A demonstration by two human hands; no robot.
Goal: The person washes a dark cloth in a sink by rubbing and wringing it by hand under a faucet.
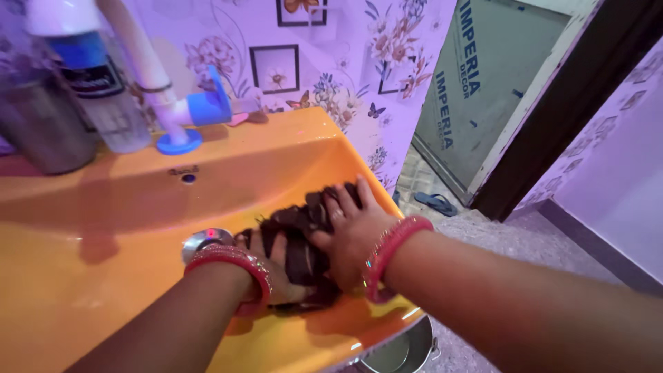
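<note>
Both hands are down in an orange washbasin [103, 228]. A dark, wet bundle of cloth [297, 235] lies bunched against the basin's right side. My left hand [276, 266] grips the bundle from below, fingers wrapped into its folds. My right hand [349, 231] presses on top of it, fingers spread over the dark fabric. Each wrist carries red bangles. Part of the cloth is hidden under the hands.
A round metal drain [206, 240] sits left of the hands. A white and blue tap [186, 110] rises at the basin's back. A bottle [93, 76] and a metal cup [41, 135] stand on the ledge. A steel pot [404, 352] and a sandal [435, 202] are on the floor.
</note>
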